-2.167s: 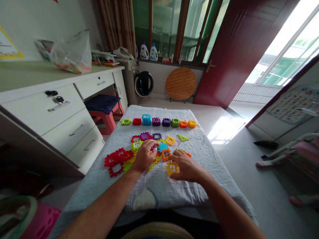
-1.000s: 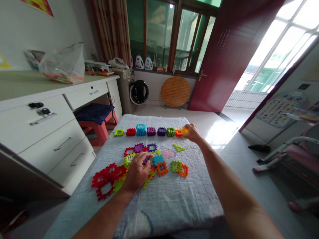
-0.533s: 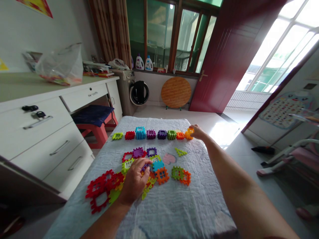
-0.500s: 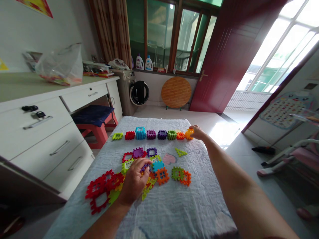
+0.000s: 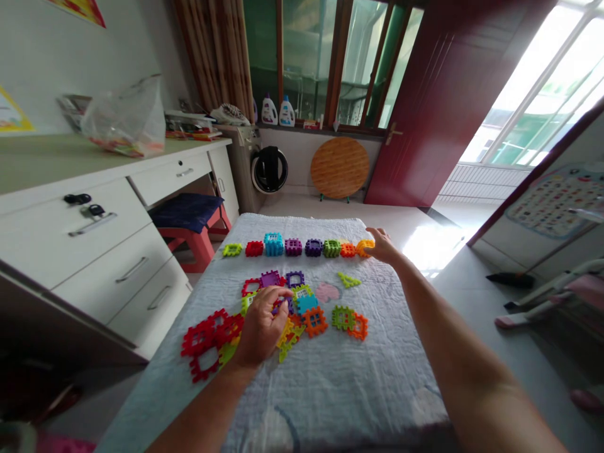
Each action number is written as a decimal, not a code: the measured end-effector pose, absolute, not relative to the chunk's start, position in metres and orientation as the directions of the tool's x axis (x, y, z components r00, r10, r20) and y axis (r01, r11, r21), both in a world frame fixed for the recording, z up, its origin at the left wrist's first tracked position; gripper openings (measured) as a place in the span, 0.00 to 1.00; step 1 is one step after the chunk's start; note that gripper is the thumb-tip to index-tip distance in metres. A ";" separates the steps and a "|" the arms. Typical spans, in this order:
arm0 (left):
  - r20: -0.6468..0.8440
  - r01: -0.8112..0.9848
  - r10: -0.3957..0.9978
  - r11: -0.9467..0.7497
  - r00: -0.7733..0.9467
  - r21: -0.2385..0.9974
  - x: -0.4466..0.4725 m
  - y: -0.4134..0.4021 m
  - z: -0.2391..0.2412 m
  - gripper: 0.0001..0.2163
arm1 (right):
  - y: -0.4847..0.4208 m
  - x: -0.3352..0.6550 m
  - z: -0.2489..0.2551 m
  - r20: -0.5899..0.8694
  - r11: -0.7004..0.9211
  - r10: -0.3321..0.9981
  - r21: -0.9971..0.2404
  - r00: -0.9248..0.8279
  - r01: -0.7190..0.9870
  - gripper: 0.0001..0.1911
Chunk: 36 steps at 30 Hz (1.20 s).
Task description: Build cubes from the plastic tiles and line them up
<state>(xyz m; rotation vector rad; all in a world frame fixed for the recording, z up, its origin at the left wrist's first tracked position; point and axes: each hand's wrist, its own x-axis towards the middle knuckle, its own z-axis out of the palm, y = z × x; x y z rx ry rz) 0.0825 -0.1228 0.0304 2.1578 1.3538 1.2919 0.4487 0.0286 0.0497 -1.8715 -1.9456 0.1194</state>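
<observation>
Drawers fill the white desk (image 5: 94,251) along the left, and beside it a pale quilted cloth (image 5: 330,390) covers the low table. Across the cloth's far edge runs a row of blocks (image 5: 293,246), built from toothed plastic tiles and set side by side. The yellow-orange block (image 5: 364,247) closes the row at its right end, touching the orange block (image 5: 348,250) next to it. Nearer, a heap of loose tiles (image 5: 302,302) lies flat in mixed colours, with joined red tiles (image 5: 207,340) to its left, a green-and-orange pair (image 5: 349,321) to its right, and a green triangle (image 5: 349,280) lying apart.

The yellow-orange block looks light, hollow and stiff. Its notched edges should give the fingers purchase, though the press-fit joints could probably pop apart under a hard squeeze. Two opposite faces, taken lightly between thumb and fingers, seem the safest hold.

The right hand (image 5: 384,246) reaches out at arm's length with its fingers loosely spread. The fingertips lie against the block's right side and the thumb is lifted clear above, so no closed grip shows. The left hand (image 5: 262,324) is curled palm-down over the heap, fingertips on a purple tile (image 5: 282,306). Whether they pinch that tile or merely rest on it cannot be told.
</observation>
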 end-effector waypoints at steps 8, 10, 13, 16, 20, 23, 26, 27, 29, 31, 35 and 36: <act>0.293 0.747 0.872 -0.488 0.393 0.451 0.082 -0.110 0.029 0.09 | -0.075 0.332 0.044 0.184 0.557 0.820 -0.475 -0.542 0.682 0.22; 0.256 0.767 0.864 -0.503 0.433 0.398 0.079 -0.110 0.034 0.11 | -0.093 0.308 0.042 0.150 0.593 0.787 -0.455 -0.599 0.664 0.22; 0.196 0.805 0.857 -0.515 0.477 0.295 0.064 -0.115 0.045 0.17 | -0.105 0.291 0.038 0.129 0.587 0.799 -0.376 -0.587 0.717 0.30; 0.059 0.842 0.872 -0.485 0.485 0.238 0.043 -0.120 0.051 0.35 | -0.103 0.293 0.034 0.150 0.583 0.806 -0.366 -0.573 0.725 0.28; -0.080 0.849 0.862 -0.471 0.500 0.240 0.028 -0.124 0.044 0.45 | -0.096 0.303 0.030 0.224 0.534 0.846 -0.386 -0.484 0.753 0.14; -0.002 0.826 0.853 -0.505 0.521 0.250 0.031 -0.121 0.037 0.37 | -0.097 0.308 0.032 0.261 0.506 0.862 -0.394 -0.434 0.767 0.11; 0.069 0.802 0.838 -0.539 0.541 0.258 0.040 -0.114 0.037 0.28 | -0.102 0.308 0.035 0.254 0.538 0.843 -0.409 -0.474 0.737 0.14; 0.083 0.792 0.832 -0.548 0.548 0.269 0.043 -0.111 0.037 0.26 | -0.104 0.308 0.036 0.232 0.552 0.833 -0.406 -0.503 0.728 0.18; 0.123 0.768 0.823 -0.564 0.555 0.304 0.047 -0.107 0.038 0.22 | -0.108 0.306 0.037 0.175 0.569 0.818 -0.386 -0.548 0.726 0.28; 0.184 0.747 0.819 -0.571 0.543 0.340 0.051 -0.104 0.036 0.18 | -0.111 0.305 0.038 0.134 0.558 0.823 -0.374 -0.552 0.741 0.30; 0.339 0.702 0.792 -0.609 0.508 0.369 0.054 -0.104 0.026 0.12 | -0.108 0.305 0.039 0.162 0.516 0.851 -0.430 -0.499 0.741 0.17; 0.371 0.695 0.780 -0.622 0.505 0.362 0.054 -0.105 0.024 0.12 | -0.107 0.306 0.038 0.184 0.506 0.859 -0.443 -0.478 0.740 0.16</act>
